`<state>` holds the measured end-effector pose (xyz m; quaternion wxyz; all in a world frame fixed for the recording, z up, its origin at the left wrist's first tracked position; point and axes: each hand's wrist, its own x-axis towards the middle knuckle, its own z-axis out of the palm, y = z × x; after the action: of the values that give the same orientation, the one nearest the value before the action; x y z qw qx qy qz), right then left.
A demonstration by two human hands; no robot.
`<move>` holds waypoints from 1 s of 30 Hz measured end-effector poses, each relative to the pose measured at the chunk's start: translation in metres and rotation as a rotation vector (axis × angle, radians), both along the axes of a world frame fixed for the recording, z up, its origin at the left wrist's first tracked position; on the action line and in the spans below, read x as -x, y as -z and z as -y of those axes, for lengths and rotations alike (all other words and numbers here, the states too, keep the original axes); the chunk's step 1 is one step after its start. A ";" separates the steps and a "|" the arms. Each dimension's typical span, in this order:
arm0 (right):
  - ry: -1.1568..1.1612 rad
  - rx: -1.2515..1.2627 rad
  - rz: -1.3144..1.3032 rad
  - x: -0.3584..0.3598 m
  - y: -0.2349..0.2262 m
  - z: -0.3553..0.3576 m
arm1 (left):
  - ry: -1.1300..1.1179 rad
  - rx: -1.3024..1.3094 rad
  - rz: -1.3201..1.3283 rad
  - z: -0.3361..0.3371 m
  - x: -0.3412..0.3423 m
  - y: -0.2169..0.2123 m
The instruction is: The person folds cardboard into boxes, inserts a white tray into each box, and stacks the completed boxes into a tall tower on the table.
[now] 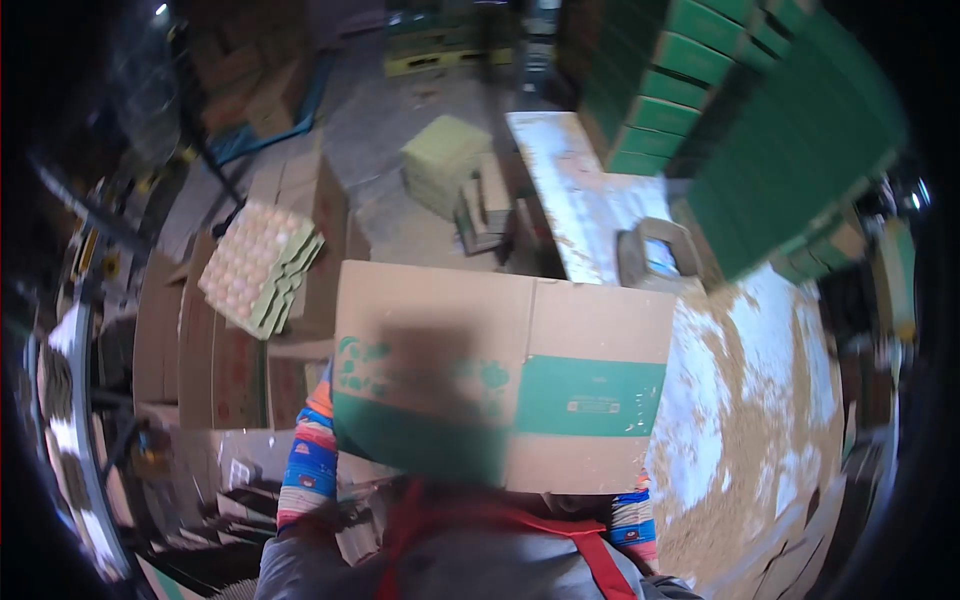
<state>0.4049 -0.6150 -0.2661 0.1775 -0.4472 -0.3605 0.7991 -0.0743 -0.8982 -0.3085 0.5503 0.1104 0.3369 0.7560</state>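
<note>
I hold a flattened brown cardboard box (500,370) with a green band up in front of my chest. It fills the middle of the view and hides both my hands. My left forearm, in a striped sleeve (310,455), rises to the box's lower left edge. My right striped sleeve (630,520) meets the box's lower right corner. Both hands appear to grip the box from behind or below. My shadow falls across its left half.
A stack of egg trays (260,265) rests on brown cartons (215,370) at the left. Green cartons (760,120) are piled high at the upper right. A worn white table (760,400) runs along the right, with a grey boxy object (655,255) on it. Pale green trays (445,160) sit on the floor ahead.
</note>
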 end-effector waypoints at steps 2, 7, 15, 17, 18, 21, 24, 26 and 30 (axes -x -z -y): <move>0.106 -0.006 -0.047 -0.030 -0.019 0.013 | 0.206 -0.088 0.011 -0.061 -0.010 -0.030; 0.326 -0.003 -0.235 -0.085 -0.047 0.018 | 0.591 -0.081 -0.130 -0.182 -0.074 -0.056; 1.121 -0.252 -0.511 -0.223 -0.012 -0.078 | 0.971 0.061 -0.443 -0.221 -0.189 -0.024; 1.573 -0.254 -0.325 -0.254 0.001 -0.071 | 1.118 0.153 -0.524 -0.188 -0.189 -0.018; 1.475 -0.273 -0.402 -0.274 0.010 -0.052 | 1.200 0.186 -0.563 -0.168 -0.186 -0.020; 1.408 -0.165 -0.309 -0.292 0.005 -0.020 | 1.424 0.221 -0.675 -0.147 -0.196 -0.037; 1.006 -0.218 0.439 -0.281 -0.056 -0.025 | 1.548 0.061 -0.846 -0.161 -0.240 -0.058; 0.632 -0.689 1.066 -0.306 -0.060 -0.029 | 1.607 -0.137 -0.957 -0.183 -0.288 -0.067; 0.408 -1.034 1.470 -0.274 -0.138 -0.020 | 1.500 -0.373 -0.944 -0.225 -0.371 -0.073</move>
<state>0.6792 -0.5954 -0.1281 0.2190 -0.7622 -0.6091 0.0065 0.2965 -0.6734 -0.2352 0.6762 0.6868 0.2391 0.1176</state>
